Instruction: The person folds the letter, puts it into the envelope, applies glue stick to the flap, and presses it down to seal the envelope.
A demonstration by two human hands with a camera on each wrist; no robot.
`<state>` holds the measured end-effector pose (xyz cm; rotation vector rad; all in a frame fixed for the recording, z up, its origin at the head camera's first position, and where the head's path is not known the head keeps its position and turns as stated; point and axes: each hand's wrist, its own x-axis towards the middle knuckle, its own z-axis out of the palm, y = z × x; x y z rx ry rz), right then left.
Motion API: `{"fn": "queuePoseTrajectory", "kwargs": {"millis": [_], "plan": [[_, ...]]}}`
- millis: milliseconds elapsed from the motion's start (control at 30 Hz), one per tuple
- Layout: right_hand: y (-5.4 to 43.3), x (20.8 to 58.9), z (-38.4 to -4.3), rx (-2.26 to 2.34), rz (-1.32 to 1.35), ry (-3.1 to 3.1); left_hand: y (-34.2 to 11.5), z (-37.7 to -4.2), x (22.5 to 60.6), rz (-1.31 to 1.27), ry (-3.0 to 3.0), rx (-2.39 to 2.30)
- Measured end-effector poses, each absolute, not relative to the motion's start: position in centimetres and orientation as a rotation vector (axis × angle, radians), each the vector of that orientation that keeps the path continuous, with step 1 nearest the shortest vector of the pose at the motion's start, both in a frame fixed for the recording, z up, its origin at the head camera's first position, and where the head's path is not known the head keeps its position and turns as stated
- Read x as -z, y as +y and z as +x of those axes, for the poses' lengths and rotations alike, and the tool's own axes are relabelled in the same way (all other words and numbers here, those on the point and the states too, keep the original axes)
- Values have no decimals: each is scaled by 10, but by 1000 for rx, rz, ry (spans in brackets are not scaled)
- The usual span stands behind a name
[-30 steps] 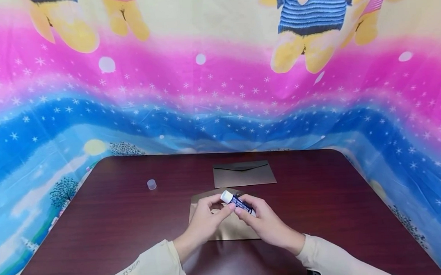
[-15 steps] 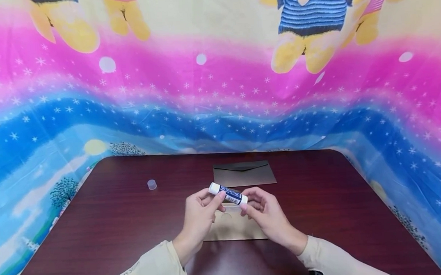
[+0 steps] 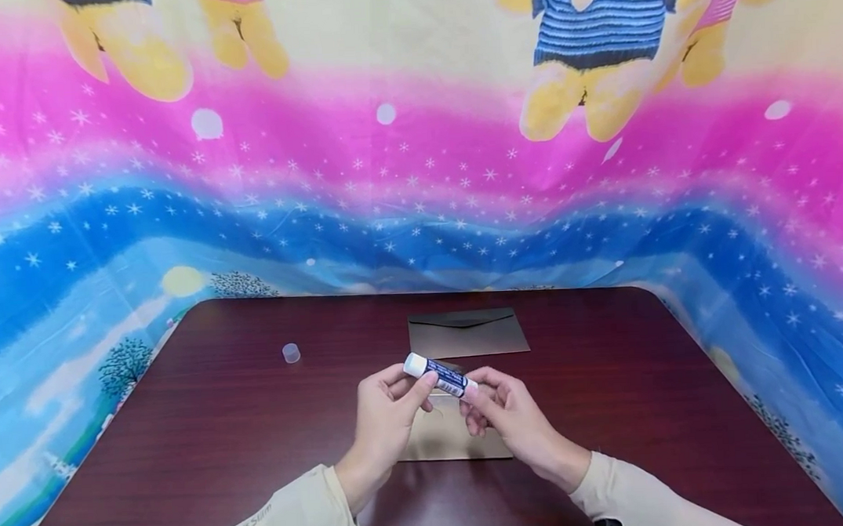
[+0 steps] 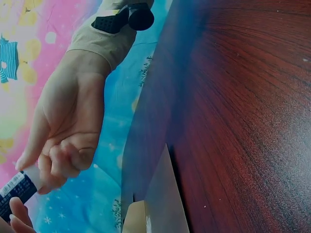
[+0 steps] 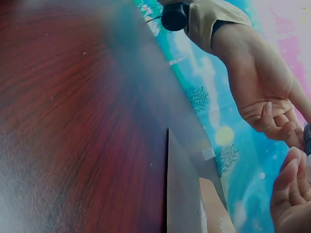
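Note:
A glue stick [image 3: 440, 376] with a dark blue label is held in the air between both hands, tilted, its white end up to the left. My left hand [image 3: 386, 417] pinches its body between thumb and fingers. At the lower right end, the fingers and thumb of my right hand [image 3: 516, 420] grip the white base, seen also in the left wrist view on the glue stick [image 4: 19, 189]. Below the hands lies a tan envelope [image 3: 454, 442] on the table, its flap side partly hidden by the hands. A translucent cap [image 3: 291, 353] stands apart on the table's left side.
Another brown envelope [image 3: 470, 338] with a dark flap lies farther back on the dark red table [image 3: 210, 429]. A patterned cloth [image 3: 361, 164] hangs behind and around the table's edges.
The glue stick has been raised and turned from pointing steeply to a flatter slant. My right fingers have shifted round its lower end. The cap and envelopes stay in place.

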<state>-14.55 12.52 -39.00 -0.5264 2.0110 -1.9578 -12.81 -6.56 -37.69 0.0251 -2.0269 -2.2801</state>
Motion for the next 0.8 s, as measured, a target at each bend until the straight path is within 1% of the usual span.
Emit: {"fn": "queuePoseTrajectory", "kwargs": {"millis": [200,400,567,800], "plan": [[127,392,-145,1913,-434,2006,-66,-126,380,1,-2043,2270],[130,394,-144,1918,-529,2007,-65,-125,380,0,-2026,2294],[131,393,-142,1919,-495,1971,-62,-123,379,-15,-2032,2320],[133,393,-141,1901,-585,1968,-62,-122,380,11,-2035,2316]]}}
